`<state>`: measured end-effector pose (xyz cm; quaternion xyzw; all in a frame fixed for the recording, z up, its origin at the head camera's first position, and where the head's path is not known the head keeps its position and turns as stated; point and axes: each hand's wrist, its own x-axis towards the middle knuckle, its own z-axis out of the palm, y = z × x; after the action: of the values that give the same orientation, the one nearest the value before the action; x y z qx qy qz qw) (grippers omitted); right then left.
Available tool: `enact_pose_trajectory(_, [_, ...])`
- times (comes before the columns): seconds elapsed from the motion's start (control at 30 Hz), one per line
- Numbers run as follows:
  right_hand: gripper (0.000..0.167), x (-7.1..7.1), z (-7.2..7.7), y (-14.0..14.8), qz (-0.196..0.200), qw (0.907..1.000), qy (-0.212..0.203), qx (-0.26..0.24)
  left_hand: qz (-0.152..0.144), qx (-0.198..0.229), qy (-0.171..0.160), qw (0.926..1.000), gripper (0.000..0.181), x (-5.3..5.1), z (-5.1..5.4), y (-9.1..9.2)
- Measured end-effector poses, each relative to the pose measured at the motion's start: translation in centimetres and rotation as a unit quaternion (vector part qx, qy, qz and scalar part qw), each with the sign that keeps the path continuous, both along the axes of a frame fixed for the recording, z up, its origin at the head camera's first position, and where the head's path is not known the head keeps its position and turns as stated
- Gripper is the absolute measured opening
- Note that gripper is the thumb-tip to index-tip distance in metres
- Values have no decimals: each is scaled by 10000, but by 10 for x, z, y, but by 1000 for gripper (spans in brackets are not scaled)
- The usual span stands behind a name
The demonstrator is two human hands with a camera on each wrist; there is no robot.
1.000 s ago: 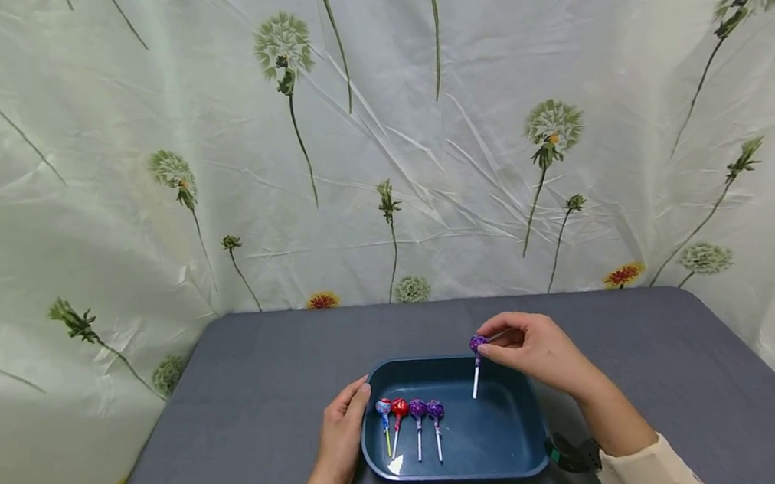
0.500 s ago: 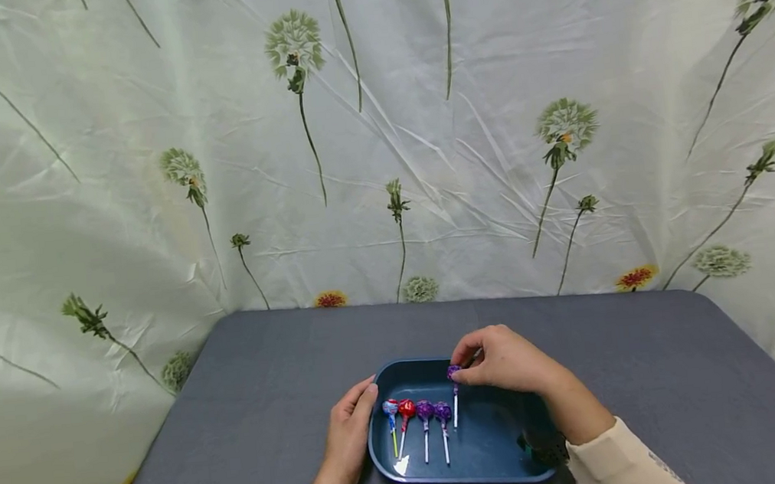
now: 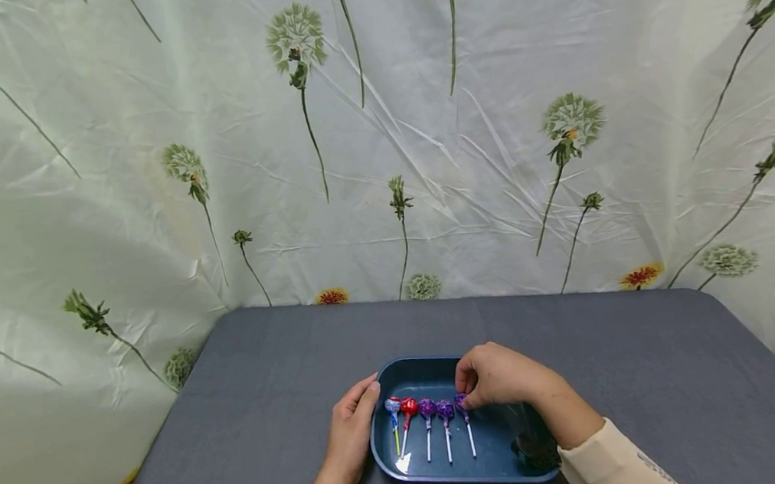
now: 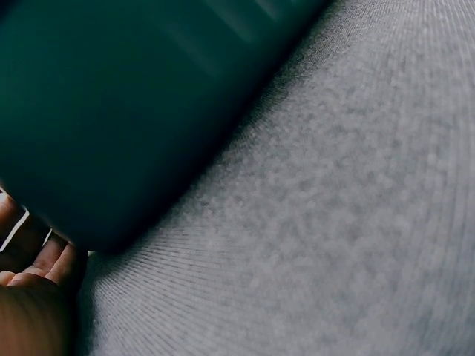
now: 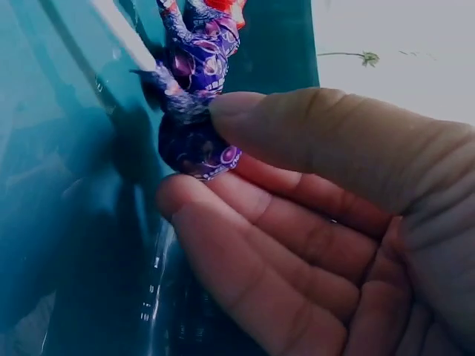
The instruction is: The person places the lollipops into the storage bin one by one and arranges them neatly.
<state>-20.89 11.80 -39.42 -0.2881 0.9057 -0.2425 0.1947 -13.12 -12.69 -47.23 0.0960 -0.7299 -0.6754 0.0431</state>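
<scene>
A blue tray [image 3: 499, 451] stands on the table, several wrapped lollipops lying in a row in its left half. From left they are a blue one with a yellow stick [image 3: 393, 406], a red one [image 3: 409, 407], and purple ones [image 3: 427, 408] with white sticks. My right hand [image 3: 510, 379] pinches the rightmost purple lollipop [image 5: 197, 144] by its head between thumb and fingers, low in the tray, stick toward me. In the right wrist view its head is right beside the neighbouring purple lollipop [image 5: 199, 63]. My left hand [image 3: 350, 430] grips the tray's left edge, thumb by the rim.
The tray sits near the front of a grey cloth-covered table [image 3: 288, 374]. Behind the table hangs a pale curtain [image 3: 482, 211] printed with dandelions and other flowers. A dark band [image 3: 536, 450] at the right wrist is over the tray's right side.
My right hand has moved left and down with the purple lollipop, from above the tray's back right to the right end of the row. My left hand stays at the tray's edge.
</scene>
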Motion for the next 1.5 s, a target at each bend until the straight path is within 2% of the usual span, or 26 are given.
enact_pose_trajectory(0.13, [18, 1, -2, 0, -19, 9999, -11, 98, -10, -35, -57, 10000, 45, -1, 0, 0])
enact_pose_trajectory(0.73, [22, 2, -7, -3, -51, 9999, -99, -50, 34, -65, -95, 9999, 47, 0, 1, 1])
enact_pose_trajectory(1.33, [20, 3, -3, 0, -145, 9998, -149, -22, 32, -42, -194, 9998, 48, 1, 0, 1])
enact_pose_trajectory(1.5, [19, 3, -4, 1, -121, 9998, -133, -29, 29, -55, -128, 9999, 48, 1, 0, 1])
